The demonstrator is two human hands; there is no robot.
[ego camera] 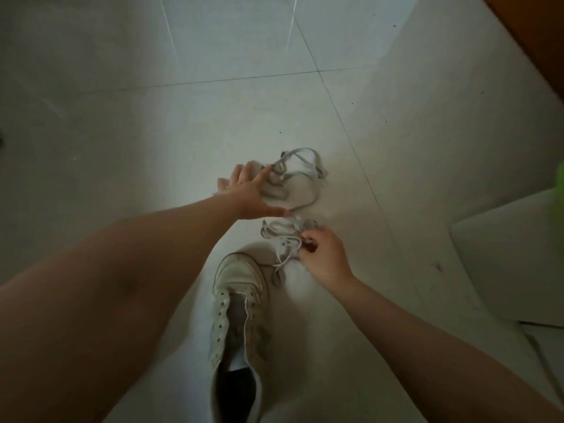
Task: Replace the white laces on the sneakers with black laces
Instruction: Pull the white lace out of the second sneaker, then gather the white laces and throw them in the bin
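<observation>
A white sneaker (236, 319) lies on the tiled floor with its eyelets empty and its toe pointing away from me. Beyond its toe, a loose white lace (282, 236) is bunched on the floor, and my right hand (323, 257) pinches it with curled fingers. Farther off lies a second tangle of white lace (300, 169). My left hand (247, 193) reaches over to it with spread, straight fingers, the fingertips touching the tangle's left side. No black laces are visible.
Pale floor tiles (152, 132) spread all around. A white flat object (512, 270) lies at the right, with a green thing (560, 181) at the frame edge. A wooden surface (537, 32) crosses the top right corner.
</observation>
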